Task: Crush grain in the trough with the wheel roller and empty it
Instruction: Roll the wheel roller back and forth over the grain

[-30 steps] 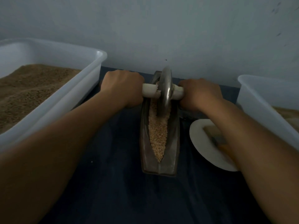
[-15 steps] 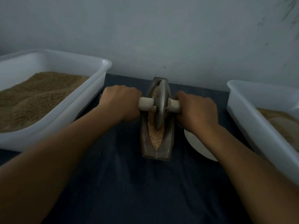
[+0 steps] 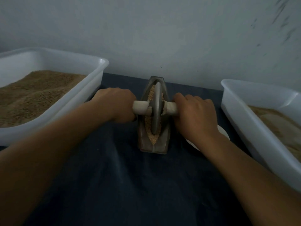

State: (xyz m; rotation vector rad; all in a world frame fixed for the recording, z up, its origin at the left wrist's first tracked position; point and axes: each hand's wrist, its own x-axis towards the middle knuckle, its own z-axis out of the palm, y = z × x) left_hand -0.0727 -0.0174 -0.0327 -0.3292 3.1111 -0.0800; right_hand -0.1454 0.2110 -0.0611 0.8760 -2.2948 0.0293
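At the centre of the frame the trough (image 3: 153, 137) lies on the dark cloth (image 3: 130, 185), and the wheel roller (image 3: 156, 110) stands upright in it. The left hand (image 3: 116, 106) and the right hand (image 3: 195, 114) each grip one end of its pale handle, fingers curled round. The grain (image 3: 153, 138) looks mostly whole, so I judge the crushing is under way — emptying is not yet done. A white tub (image 3: 97, 75) at left and another tub (image 3: 241, 101) at right stand near; a white plate (image 3: 225, 132) lies half hidden beside the right wrist — nothing blocks the roller.
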